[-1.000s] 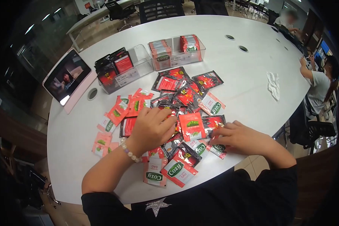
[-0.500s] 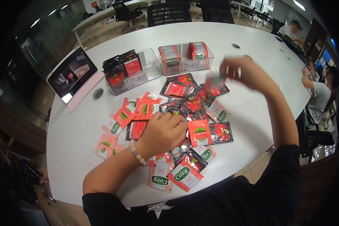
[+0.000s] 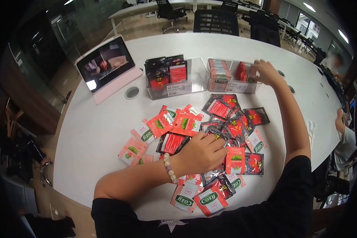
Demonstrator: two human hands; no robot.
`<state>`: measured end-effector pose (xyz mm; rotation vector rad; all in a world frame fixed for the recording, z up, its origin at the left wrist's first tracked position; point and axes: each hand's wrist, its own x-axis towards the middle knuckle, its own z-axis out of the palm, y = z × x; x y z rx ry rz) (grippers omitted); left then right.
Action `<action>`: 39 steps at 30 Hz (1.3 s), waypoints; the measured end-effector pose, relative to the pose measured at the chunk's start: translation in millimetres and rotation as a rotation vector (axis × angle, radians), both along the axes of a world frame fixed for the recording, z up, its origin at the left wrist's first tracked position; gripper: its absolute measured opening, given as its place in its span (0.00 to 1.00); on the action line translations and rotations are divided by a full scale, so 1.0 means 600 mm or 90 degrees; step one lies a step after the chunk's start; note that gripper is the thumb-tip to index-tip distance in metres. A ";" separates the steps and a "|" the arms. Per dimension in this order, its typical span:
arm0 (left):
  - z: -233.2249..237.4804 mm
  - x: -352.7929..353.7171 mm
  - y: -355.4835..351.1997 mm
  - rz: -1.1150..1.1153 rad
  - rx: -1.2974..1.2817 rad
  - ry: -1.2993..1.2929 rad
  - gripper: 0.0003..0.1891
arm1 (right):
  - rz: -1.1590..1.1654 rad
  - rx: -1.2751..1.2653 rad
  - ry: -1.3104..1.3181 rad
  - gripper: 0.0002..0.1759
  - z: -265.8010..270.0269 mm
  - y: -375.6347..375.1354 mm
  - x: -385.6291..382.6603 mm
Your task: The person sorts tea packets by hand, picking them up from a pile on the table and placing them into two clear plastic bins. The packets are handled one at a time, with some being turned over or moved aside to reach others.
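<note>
My left hand (image 3: 202, 154) lies over a pile of sachets, its fingers curled down on them; whatever is under the fingertips is hidden. Pink and red Cozy sachets (image 3: 211, 201) and black-and-red sachets (image 3: 237, 127) overlap around it. Over the right end of a clear divided bin (image 3: 242, 88), my right hand (image 3: 267, 72) has its fingers closed at the red sachets (image 3: 242, 71) in that compartment. A sachet seems to be between those fingers, mostly hidden. Pale pink sachets (image 3: 219, 69) stand in the bin's left compartment.
A second clear bin (image 3: 194, 81) stands to the left, with black-and-red sachets (image 3: 159, 77) upright in its left part. Further left, a tablet (image 3: 106, 65) in a pink cover plays a video. A round table grommet (image 3: 131, 93) lies below it. Another person (image 3: 341, 127) sits at the right.
My right hand has moved from above the pile, where it carried a blurred sachet, to the right bin. My left hand stays on the pile. The whole view has shifted.
</note>
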<state>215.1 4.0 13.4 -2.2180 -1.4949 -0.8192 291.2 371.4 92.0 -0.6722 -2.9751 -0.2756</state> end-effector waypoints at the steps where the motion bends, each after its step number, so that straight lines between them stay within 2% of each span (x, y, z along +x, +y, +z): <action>1: 0.001 -0.002 0.001 -0.005 -0.010 -0.009 0.12 | 0.065 0.028 0.034 0.15 0.005 -0.015 -0.006; 2: 0.001 -0.002 0.001 -0.004 -0.021 -0.015 0.12 | 0.128 0.055 0.070 0.17 0.003 -0.024 -0.012; 3: 0.001 -0.002 0.001 -0.004 -0.030 -0.018 0.12 | 0.156 0.022 0.010 0.20 0.004 -0.020 -0.026; 7: 0.001 -0.002 0.000 0.000 -0.030 -0.016 0.12 | 0.195 0.026 -0.162 0.17 -0.002 -0.016 -0.054; 13: 0.000 -0.002 0.000 0.007 -0.038 -0.020 0.11 | 0.329 0.105 -0.200 0.14 0.013 0.000 -0.064; 16: -0.001 -0.002 0.001 0.005 -0.037 -0.025 0.11 | 0.406 0.178 -0.132 0.12 -0.011 0.025 -0.071; 22: -0.006 -0.003 0.001 0.001 -0.028 -0.035 0.11 | 0.383 0.226 -0.163 0.16 -0.010 0.021 -0.067; 29: 0.010 -0.006 -0.003 -0.001 0.030 -0.054 0.11 | 0.333 0.201 -0.142 0.27 0.031 -0.007 -0.050; 31: 0.048 -0.019 -0.007 -0.022 0.156 -0.101 0.11 | 0.340 0.212 -0.091 0.29 0.040 -0.009 -0.038; 33: 0.126 -0.045 -0.057 -0.070 0.195 -0.145 0.11 | 0.339 0.215 0.010 0.28 0.056 -0.037 -0.028; 34: 0.159 -0.046 -0.081 -0.084 0.319 -0.201 0.07 | 0.337 0.214 0.061 0.28 0.063 -0.058 -0.024; 35: 0.178 -0.050 -0.116 -0.138 0.405 -0.228 0.09 | 0.346 0.200 0.116 0.27 0.068 -0.084 -0.023; 36: 0.197 -0.054 -0.151 -0.191 0.492 -0.247 0.15 | 0.372 0.176 0.145 0.26 0.069 -0.112 -0.023; 38: 0.243 -0.012 -0.206 -0.347 0.765 -0.302 0.15 | 0.424 0.128 0.205 0.23 0.068 -0.171 -0.030; 39: 0.253 -0.003 -0.233 -0.399 0.808 -0.192 0.16 | 0.470 0.076 0.197 0.21 0.066 -0.204 -0.038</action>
